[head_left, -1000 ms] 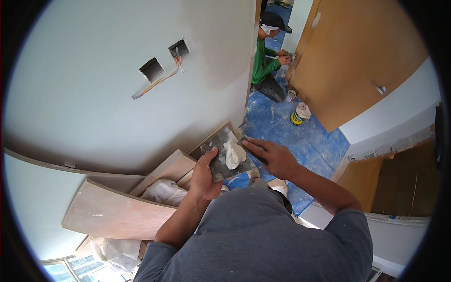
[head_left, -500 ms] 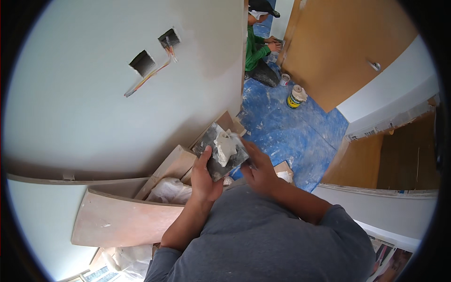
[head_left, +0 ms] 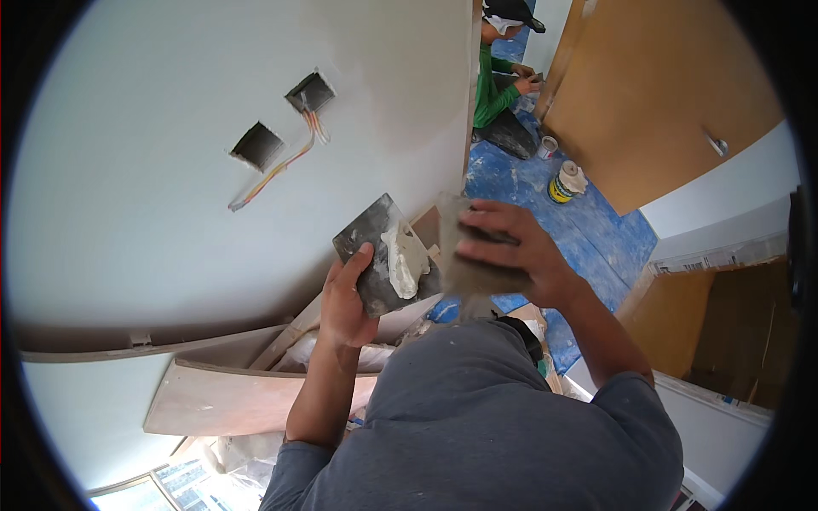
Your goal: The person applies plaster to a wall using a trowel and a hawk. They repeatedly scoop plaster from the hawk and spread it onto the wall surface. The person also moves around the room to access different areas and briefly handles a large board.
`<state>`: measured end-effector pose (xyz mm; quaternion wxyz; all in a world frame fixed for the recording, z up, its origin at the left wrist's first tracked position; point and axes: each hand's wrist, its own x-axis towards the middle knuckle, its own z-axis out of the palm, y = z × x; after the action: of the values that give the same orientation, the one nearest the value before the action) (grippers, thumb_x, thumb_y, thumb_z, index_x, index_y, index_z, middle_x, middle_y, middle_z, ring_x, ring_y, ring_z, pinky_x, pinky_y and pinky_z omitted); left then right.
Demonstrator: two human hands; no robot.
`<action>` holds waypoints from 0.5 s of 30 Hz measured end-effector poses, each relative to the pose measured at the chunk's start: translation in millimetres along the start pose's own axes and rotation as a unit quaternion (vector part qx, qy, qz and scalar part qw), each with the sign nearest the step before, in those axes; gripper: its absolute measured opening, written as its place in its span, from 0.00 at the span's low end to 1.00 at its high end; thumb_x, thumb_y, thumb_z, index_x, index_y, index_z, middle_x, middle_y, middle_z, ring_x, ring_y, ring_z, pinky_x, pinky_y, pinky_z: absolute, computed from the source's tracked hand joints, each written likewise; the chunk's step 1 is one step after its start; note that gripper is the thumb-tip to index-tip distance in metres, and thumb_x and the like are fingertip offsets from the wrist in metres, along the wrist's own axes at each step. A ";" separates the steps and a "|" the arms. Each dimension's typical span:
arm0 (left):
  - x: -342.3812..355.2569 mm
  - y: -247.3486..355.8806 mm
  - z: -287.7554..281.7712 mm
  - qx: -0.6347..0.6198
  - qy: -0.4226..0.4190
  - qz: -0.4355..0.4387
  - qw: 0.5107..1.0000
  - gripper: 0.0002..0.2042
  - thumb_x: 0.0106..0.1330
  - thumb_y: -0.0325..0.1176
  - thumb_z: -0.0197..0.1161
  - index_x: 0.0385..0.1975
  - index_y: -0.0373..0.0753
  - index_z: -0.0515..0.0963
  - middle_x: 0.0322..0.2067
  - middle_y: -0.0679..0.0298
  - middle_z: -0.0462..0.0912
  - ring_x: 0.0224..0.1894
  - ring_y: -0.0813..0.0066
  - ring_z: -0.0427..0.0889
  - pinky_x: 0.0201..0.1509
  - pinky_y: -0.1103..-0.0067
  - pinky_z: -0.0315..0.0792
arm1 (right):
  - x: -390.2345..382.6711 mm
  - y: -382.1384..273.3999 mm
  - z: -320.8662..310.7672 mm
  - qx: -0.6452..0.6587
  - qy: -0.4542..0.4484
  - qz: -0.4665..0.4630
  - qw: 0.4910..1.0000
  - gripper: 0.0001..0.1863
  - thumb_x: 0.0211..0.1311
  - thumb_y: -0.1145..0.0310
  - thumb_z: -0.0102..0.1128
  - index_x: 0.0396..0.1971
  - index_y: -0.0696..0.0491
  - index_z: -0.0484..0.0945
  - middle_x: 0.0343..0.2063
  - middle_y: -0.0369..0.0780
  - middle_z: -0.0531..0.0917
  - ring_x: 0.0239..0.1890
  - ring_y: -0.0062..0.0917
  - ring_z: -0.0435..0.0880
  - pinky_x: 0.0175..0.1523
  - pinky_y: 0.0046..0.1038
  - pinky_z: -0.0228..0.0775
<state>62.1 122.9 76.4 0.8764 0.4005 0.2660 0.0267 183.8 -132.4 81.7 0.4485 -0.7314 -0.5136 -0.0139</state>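
My left hand (head_left: 345, 302) grips a dark, smeared square plate (head_left: 365, 234) with a lump of off-white paste (head_left: 405, 260) on it. Just to the right, my right hand (head_left: 532, 255) holds a flat, broad-bladed scraper (head_left: 473, 277), slightly blurred, its face turned up beside the plate; whether the two touch I cannot tell. Behind them stands a pale wall (head_left: 170, 238) with two square cutouts and loose wires (head_left: 285, 170) hanging from them.
A co-worker in green (head_left: 503, 94) kneels by a wooden door (head_left: 648, 102). A tin (head_left: 548, 146) and a yellow-labelled can (head_left: 564, 183) stand on blue floor covering (head_left: 596, 238). Panels (head_left: 239, 392) lean low at left; a wood-lined opening (head_left: 724, 324) is at right.
My right hand has lifted and swung right from the plate's edge, turning the scraper's broad face into view. My left hand has moved slightly up and left with the plate and paste.
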 end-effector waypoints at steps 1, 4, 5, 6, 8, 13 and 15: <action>5.4 2.9 6.4 0.006 0.000 0.006 1.000 0.17 0.76 0.36 0.55 0.58 0.34 0.73 0.48 0.58 0.84 0.49 0.65 0.86 0.53 0.69 0.80 | 11.6 -3.0 -10.5 -0.079 -0.044 -0.048 0.995 0.27 0.60 0.72 0.62 0.60 0.35 0.82 0.65 0.36 0.76 0.67 0.39 0.73 0.65 0.42 0.65; 16.3 8.4 26.9 0.022 0.022 0.027 0.999 0.17 0.76 0.35 0.54 0.59 0.34 0.72 0.51 0.58 0.83 0.51 0.64 0.85 0.55 0.68 0.79 | 29.6 2.3 -23.8 -0.119 -0.088 -0.081 0.986 0.22 0.60 0.64 0.62 0.55 0.29 0.85 0.64 0.33 0.76 0.69 0.37 0.70 0.66 0.44 0.60; 21.1 9.2 30.7 0.021 0.019 0.032 0.999 0.16 0.76 0.34 0.54 0.59 0.33 0.73 0.50 0.58 0.83 0.50 0.66 0.85 0.55 0.69 0.79 | 33.8 7.5 -26.0 -0.131 -0.096 -0.096 0.982 0.23 0.59 0.64 0.63 0.54 0.28 0.85 0.64 0.33 0.76 0.69 0.37 0.70 0.65 0.45 0.60; 25.2 9.3 33.7 0.020 0.015 0.036 0.999 0.16 0.76 0.33 0.55 0.58 0.33 0.73 0.50 0.59 0.83 0.50 0.68 0.85 0.54 0.70 0.80 | 36.0 12.6 -27.0 -0.147 -0.108 -0.097 0.979 0.24 0.57 0.64 0.64 0.54 0.27 0.85 0.63 0.32 0.76 0.69 0.37 0.70 0.65 0.46 0.60; 32.8 9.0 37.8 0.017 0.016 0.038 0.999 0.15 0.76 0.33 0.55 0.58 0.32 0.73 0.50 0.59 0.83 0.49 0.69 0.85 0.54 0.71 0.80 | 39.1 22.1 -28.2 -0.177 -0.131 -0.099 0.970 0.25 0.55 0.65 0.66 0.54 0.25 0.85 0.63 0.31 0.77 0.68 0.36 0.70 0.65 0.47 0.60; 48.4 -1.6 34.7 0.014 0.042 0.044 0.998 0.15 0.76 0.32 0.55 0.58 0.33 0.73 0.50 0.59 0.83 0.50 0.69 0.85 0.54 0.70 0.80 | 34.5 40.0 -30.2 -0.151 -0.166 -0.071 0.972 0.28 0.51 0.70 0.67 0.54 0.27 0.85 0.61 0.32 0.77 0.69 0.35 0.70 0.65 0.50 0.59; 55.1 -5.9 27.4 0.026 0.058 0.053 0.997 0.15 0.76 0.32 0.55 0.58 0.33 0.73 0.50 0.59 0.83 0.50 0.67 0.85 0.54 0.70 0.80 | 30.0 49.4 -30.2 -0.145 -0.180 -0.057 0.971 0.29 0.51 0.72 0.67 0.53 0.29 0.85 0.60 0.33 0.78 0.69 0.35 0.70 0.66 0.49 0.59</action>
<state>121.7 114.4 62.4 0.8462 0.4347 0.2949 0.0893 249.0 -134.0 82.5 0.2360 -0.7489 -0.6189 0.0179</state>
